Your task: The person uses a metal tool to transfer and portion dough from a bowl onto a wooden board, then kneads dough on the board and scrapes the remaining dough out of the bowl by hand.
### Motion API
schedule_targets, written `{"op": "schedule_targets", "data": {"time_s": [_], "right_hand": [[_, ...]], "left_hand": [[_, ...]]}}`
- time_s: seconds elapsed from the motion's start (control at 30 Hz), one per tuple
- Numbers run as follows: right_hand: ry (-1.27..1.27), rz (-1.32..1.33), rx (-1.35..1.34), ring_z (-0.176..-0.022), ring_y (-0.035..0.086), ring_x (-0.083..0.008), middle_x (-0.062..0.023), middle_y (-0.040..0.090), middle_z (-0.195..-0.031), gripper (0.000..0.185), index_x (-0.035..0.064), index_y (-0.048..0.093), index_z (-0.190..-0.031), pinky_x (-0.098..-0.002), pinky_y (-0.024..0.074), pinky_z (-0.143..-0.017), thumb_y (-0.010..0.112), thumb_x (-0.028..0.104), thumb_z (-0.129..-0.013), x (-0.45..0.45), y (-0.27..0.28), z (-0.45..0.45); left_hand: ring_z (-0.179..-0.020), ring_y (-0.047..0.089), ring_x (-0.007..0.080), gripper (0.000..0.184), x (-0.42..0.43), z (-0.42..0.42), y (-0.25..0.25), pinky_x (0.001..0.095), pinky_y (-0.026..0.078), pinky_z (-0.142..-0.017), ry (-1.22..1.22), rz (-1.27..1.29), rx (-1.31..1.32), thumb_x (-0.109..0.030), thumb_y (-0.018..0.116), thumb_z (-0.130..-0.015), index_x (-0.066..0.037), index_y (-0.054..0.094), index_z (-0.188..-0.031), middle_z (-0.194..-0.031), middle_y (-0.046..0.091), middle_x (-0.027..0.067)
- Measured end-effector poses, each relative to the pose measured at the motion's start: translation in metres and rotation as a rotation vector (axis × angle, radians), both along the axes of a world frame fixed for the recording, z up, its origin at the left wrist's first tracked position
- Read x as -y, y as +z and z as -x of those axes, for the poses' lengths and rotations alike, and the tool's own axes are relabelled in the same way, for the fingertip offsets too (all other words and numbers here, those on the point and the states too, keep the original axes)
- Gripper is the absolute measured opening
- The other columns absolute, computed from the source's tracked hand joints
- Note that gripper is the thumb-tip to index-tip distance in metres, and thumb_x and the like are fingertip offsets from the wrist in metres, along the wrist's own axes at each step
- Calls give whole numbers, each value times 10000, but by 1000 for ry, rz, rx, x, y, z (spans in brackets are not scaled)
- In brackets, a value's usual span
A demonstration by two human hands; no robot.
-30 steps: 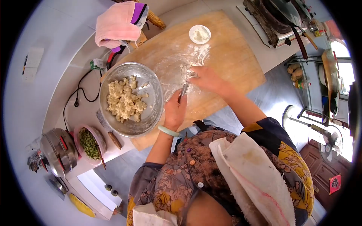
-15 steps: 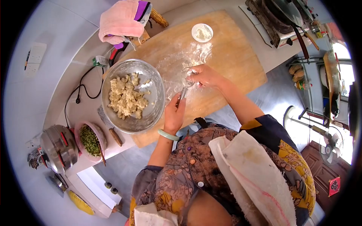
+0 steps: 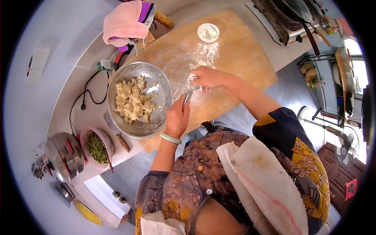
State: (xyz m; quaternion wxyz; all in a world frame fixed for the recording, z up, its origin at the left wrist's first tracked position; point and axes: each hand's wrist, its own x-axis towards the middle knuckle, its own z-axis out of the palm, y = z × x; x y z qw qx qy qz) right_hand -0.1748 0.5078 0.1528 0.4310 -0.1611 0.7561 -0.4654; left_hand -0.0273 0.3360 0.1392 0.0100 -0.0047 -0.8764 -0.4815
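Observation:
My left hand [image 3: 178, 117] is closed around the handle of a metal spoon [image 3: 188, 96], its head pointing away from me over the board. At that head, my right hand [image 3: 205, 77] has its floury fingers curled against the metal, partly covering it. Close to the left hand stands a large steel bowl [image 3: 164, 102] with clumps of crumbly, pale dough [image 3: 133, 100] in it. Both hands are above a floured wooden board [image 3: 243, 58]. White flour is scattered beyond the right hand, and a small white bowl [image 3: 208, 33] holding flour sits at the board's far side.
A pink bowl of chopped greens [image 3: 96, 147], a wooden-handled knife [image 3: 123, 143] and a steel pot [image 3: 64, 156] are on the left. A pink cloth [image 3: 123, 23] lies at the back. A gas stove [image 3: 293, 35] with a pan stands at the far right.
Both hands have shifted slightly left with the spoon. The right fingers have moved along the spoon's head, still against it. The bowl and dough look unchanged.

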Motion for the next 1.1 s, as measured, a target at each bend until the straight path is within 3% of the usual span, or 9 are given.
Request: {"op": "schedule_targets", "data": {"time_s": [0.1,0.2,0.3,0.4,0.5,0.6,0.8,0.9,1.1], "right_hand": [[13,-105,-64,-557,670,-249,-192,627,-777,209,-31,574,-949,-349,545,-517,470,135,-877,7,-6,-7],[-60,-130,-123,-553,667,-249,-195,631,-786,210,-27,578,-949,-351,546,-527,467,126,-857,11,-13,-13],[-197,-51,-24,-570,667,-235,-177,638,-794,242,-28,590,-1000,-350,547,-534,471,115,-846,8,-24,-16],[-350,117,110,-592,665,-212,-154,639,-803,265,-42,588,-1051,-339,547,-530,477,90,-850,-2,-36,-19],[-333,180,96,-597,661,-197,-146,636,-808,258,-62,575,-1071,-320,544,-516,517,95,-874,-10,-37,-22],[-385,208,91,-576,655,-195,-155,631,-807,264,-75,568,-1054,-308,539,-496,568,136,-896,-10,-36,-28],[-519,155,99,-515,631,-186,-122,594,-698,302,-78,575,-1006,-309,514,-445,620,200,-897,-2,-34,-27],[-454,81,108,-472,597,-171,-90,561,-624,310,-68,596,-964,-311,493,-420,644,227,-882,-1,-27,-23],[-251,15,49,-462,562,-150,-78,575,-654,305,-22,639,-958,-304,480,-431,688,256,-842,0,-17,-7]], "left_hand": [[-797,644,371,320,-2,2,-9,391,511,-716,-17,143,-81,-118,573,-903,22,590,-1191,-970,655,241],[-834,630,413,317,-11,0,-8,417,512,-721,7,204,-15,-113,577,-895,15,594,-1184,-988,648,249],[-715,642,308,319,-10,-1,-19,361,504,-661,23,159,-124,-126,582,-906,10,597,-1195,-871,661,193],[-633,543,141,325,-9,-2,-14,283,458,-601,133,-116,174,-146,588,-922,6,599,-1208,-749,609,86],[-766,675,273,323,-7,-1,-14,341,508,-706,93,-134,185,-162,575,-918,30,604,-1176,-868,663,239],[-645,454,67,330,-7,-1,-17,236,416,-580,96,-191,191,-147,582,-931,11,595,-1220,-714,545,14],[-688,535,96,338,-14,-2,-16,266,464,-624,129,-52,101,-141,585,-924,19,594,-1222,-802,653,122],[-733,625,174,347,-10,-1,-25,307,497,-672,70,-62,-14,-148,588,-920,17,592,-1225,-901,679,210],[-750,650,307,322,-2,10,-21,337,510,-699,-10,4,-59,-121,586,-912,18,602,-1202,-946,670,231]]}}
